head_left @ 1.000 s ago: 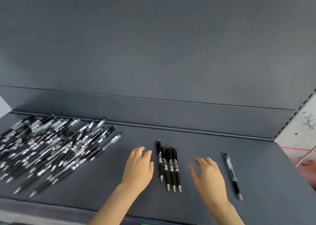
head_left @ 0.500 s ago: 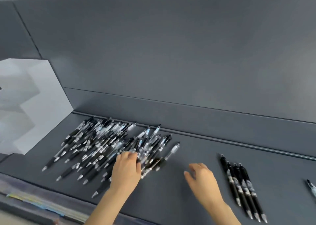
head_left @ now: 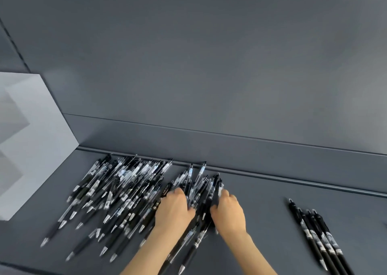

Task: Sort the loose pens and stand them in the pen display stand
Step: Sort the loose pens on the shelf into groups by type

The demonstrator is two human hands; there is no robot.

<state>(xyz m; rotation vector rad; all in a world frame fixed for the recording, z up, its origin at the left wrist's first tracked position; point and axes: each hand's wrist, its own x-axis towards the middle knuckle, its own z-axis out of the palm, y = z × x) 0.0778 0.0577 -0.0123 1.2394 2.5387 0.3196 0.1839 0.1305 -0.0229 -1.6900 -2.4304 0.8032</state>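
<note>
In the head view, a pile of loose pens (head_left: 125, 197) was seen spread over the left half of the dark shelf (head_left: 261, 222), its far ends reaching the rear groove (head_left: 293, 180) and its near tips close to the front edge. The left hand (head_left: 173, 209) and right hand (head_left: 229, 212) were laid on the pile's right margin, fingers bent among the pens; whether anything was grasped could not be told through the blur. Bare shelf lay between the hands and a row of black pens (head_left: 318, 239) at the right. A white angular object (head_left: 31, 138) bordered the left end.
</note>
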